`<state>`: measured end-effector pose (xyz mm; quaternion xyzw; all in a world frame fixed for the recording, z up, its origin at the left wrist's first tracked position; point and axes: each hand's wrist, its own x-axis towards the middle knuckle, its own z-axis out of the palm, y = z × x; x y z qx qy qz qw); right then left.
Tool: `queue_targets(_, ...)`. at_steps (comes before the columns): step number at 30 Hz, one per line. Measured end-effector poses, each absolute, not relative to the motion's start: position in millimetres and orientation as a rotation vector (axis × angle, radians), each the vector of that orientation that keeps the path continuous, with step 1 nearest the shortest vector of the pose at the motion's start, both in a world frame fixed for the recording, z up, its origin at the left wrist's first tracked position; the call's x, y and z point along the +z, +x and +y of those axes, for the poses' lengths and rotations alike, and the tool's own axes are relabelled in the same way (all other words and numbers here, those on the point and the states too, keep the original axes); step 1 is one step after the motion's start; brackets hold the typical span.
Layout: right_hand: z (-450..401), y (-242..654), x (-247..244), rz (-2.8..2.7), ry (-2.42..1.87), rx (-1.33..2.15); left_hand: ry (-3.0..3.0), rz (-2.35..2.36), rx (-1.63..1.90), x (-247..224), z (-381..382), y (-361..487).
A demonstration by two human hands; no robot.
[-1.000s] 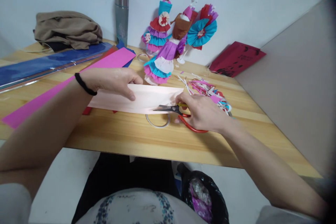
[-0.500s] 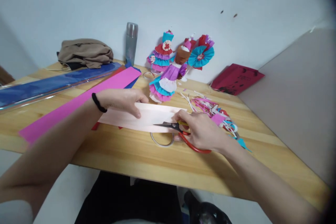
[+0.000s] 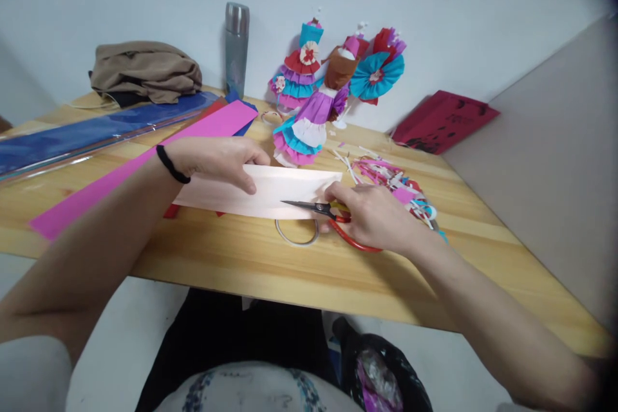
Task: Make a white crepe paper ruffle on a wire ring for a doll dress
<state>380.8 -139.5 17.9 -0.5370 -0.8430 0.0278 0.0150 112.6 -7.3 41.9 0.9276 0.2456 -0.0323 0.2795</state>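
A long white paper strip lies across the middle of the wooden table. My left hand, with a black band at the wrist, grips its left part between thumb and fingers. In my right hand are scissors with red handles and dark blades, pointing left over the strip; the fingertips also touch the strip's right end. Partly under its lower edge is a round ring. A bright pink strip runs beneath my left forearm.
Behind stand crepe-paper dolls and a grey bottle. Paper scraps lie right, near a red bag. Brown cloth and blue packaged paper are left. A black bag sits below the table.
The view has tipped downward, so everything sits higher in the picture. Both hands keep nearly the same hold on the strip and scissors.
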Motion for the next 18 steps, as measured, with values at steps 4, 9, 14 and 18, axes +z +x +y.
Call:
queue_targets(4,-141.8,378.3,20.8,-2.673,-1.657,0.118,2.481,0.639,-0.078,40.5,-5.0,113.3)
queue_targets(9,-140.7,372.2,20.6,-2.700,-1.641,0.018,2.542,0.626,-0.103,39.9,-5.8,115.7)
queue_targets(14,-138.5,367.2,19.9,-2.730,-1.614,-0.017,2.503,0.611,-0.091,38.9,-5.5,116.4)
queue_targets(18,-137.3,365.4,19.8,-2.732,-1.606,-0.014,2.446,0.616,-0.078,37.9,-5.4,116.5)
